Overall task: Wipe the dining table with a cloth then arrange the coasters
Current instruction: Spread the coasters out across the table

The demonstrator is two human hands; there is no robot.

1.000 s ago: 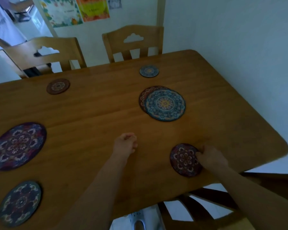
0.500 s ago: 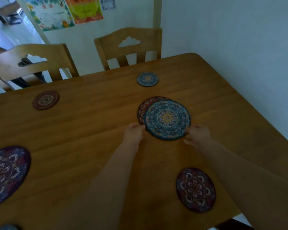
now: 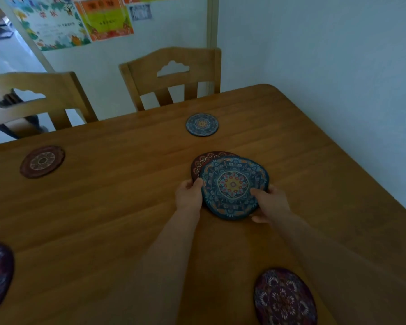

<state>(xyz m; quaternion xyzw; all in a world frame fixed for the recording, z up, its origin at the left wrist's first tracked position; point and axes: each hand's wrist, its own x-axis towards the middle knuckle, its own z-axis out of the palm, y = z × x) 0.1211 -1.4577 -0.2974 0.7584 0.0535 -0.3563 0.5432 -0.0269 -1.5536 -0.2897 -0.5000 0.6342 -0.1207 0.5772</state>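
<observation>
Mid-frame, the left hand and right hand pinch opposite edges of the large blue coaster, which overlaps a red coaster at its upper left.

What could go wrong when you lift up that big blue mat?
1. The big blue mat lies partly over a red mat. Lifting it may drag the red one out of place.
2. The left hand and right hand pinch only its edges, and its rim looks bent, so it may flop or slip from the grip.
3. A dark mat sits near the table's near edge, beside the right forearm, which could nudge it off.
</observation>
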